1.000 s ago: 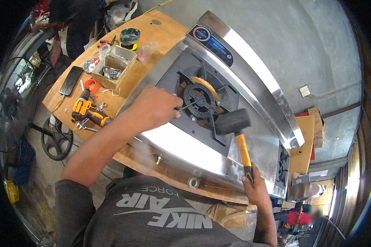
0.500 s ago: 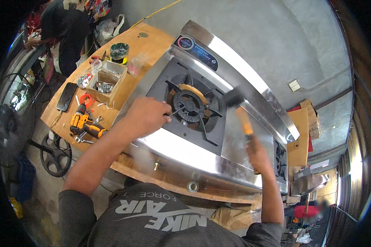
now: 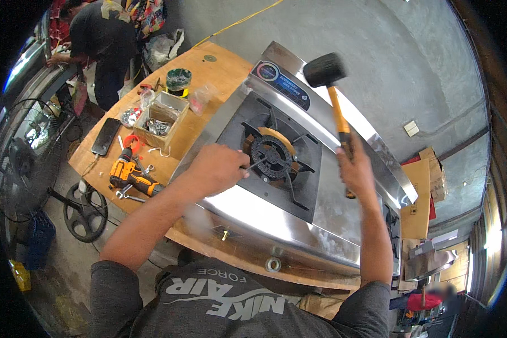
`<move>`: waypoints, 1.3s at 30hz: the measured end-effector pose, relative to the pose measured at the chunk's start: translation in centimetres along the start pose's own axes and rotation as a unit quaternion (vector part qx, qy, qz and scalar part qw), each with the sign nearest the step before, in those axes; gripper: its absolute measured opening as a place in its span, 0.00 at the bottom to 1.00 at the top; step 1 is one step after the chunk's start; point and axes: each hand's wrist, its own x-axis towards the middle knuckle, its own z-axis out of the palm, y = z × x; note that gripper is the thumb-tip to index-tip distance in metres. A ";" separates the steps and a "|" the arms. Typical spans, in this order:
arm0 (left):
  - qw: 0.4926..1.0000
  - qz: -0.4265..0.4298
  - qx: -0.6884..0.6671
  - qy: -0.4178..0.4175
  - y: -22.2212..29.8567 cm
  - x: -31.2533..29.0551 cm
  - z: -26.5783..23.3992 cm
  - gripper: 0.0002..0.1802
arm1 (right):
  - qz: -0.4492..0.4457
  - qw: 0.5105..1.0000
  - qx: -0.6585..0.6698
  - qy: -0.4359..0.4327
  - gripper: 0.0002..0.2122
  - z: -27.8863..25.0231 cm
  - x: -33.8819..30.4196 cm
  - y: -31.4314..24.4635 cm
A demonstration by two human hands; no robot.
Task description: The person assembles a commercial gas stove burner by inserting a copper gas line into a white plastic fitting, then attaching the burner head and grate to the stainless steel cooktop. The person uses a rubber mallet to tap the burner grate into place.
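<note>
My right hand point(image 3: 356, 172) grips a mallet point(image 3: 340, 112) by its orange and black handle. Its black head, slightly blurred, is up over the back of a stainless-steel gas stove point(image 3: 335, 217), apart from the burner. My left hand point(image 3: 222, 167) is closed in a pinch at the stove's front left, beside the black pan support point(image 3: 292, 183). A thin dark metal bar point(image 3: 259, 163) runs from its fingers toward the round burner point(image 3: 271, 158). Whether this bar is loose or one of the support's arms I cannot tell.
On the wooden table point(image 3: 222, 67) left of the stove are an orange cordless drill point(image 3: 132, 173), wrenches, a phone point(image 3: 106, 137), a box of metal parts point(image 3: 163, 115) and a tape roll point(image 3: 178, 80). A person point(image 3: 104, 50) bends at far left. Cardboard boxes point(image 3: 417, 197) stand at right.
The mallet has risen from low over the burner's right side to above the stove's back. My left hand keeps its place by the burner. The whole view has shifted slightly.
</note>
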 end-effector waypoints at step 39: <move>0.998 0.048 0.012 0.047 -0.3 -0.1 0.9 0.13 | -0.068 0.980 -0.072 -0.170 0.32 5.0 9.5 -6.0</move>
